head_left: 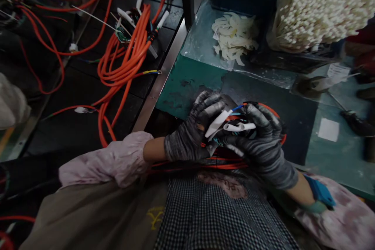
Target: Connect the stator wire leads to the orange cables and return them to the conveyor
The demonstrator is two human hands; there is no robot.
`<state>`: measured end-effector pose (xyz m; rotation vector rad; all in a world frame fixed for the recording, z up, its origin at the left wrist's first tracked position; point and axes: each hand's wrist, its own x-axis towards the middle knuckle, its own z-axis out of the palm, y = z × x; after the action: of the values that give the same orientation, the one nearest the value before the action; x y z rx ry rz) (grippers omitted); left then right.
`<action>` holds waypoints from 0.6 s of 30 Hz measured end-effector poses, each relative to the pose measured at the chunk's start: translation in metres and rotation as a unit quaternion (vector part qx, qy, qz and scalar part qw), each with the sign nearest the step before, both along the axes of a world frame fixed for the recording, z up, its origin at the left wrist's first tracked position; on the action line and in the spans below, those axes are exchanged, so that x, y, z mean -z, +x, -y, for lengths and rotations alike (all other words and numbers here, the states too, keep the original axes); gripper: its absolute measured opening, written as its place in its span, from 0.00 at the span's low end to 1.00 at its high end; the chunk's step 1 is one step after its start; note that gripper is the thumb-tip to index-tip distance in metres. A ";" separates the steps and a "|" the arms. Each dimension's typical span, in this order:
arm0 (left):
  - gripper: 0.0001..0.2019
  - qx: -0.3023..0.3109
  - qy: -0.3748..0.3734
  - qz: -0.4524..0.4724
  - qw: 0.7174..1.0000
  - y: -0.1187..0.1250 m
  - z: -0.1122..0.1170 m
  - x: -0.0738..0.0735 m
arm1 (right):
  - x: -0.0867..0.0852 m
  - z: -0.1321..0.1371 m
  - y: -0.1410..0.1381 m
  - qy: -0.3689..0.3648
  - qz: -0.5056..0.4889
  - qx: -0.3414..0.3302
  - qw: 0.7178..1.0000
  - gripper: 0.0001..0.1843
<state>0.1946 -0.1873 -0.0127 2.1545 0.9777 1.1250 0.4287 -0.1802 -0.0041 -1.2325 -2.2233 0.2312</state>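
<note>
Both my hands wear striped grey gloves and meet close to my apron, around the end of an orange cable (267, 108). My left hand (195, 131) curls round the left side of the bunch, beside a flat white sleeve (218, 124). From the right, my right hand (260, 136) grips the cable bunch, its fingers bent over the orange loop. Between the hands show short white tubes (239, 126) and a blue wire (237, 108). More orange cable (222, 164) runs below the hands against the apron. The undersides of the fingers are partly hidden.
A coiled orange cable (124, 60) lies on dark rollers to the left, past a metal rail (159, 80). On the green bench (187, 82) are white strips (234, 37), a bag of white tubes (325, 8), a white label (328, 129) and a black-handled tool (353, 122).
</note>
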 end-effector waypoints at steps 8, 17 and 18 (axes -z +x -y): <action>0.47 -0.138 0.012 0.039 0.990 0.021 0.013 0.025 | -0.007 -0.001 0.010 0.001 0.076 -0.061 0.995 0.13; 0.39 -0.069 0.026 -0.053 0.996 0.036 -0.008 -0.001 | 0.009 -0.025 0.050 0.008 0.018 -0.116 0.993 0.09; 0.40 -0.065 0.031 -0.065 0.995 0.037 -0.009 -0.003 | 0.009 -0.025 0.049 0.002 0.025 -0.105 0.994 0.10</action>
<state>0.2314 -0.1782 -0.0097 2.2647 1.1709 1.0984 0.4779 -0.1556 -0.0133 -1.0132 -2.3972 0.2806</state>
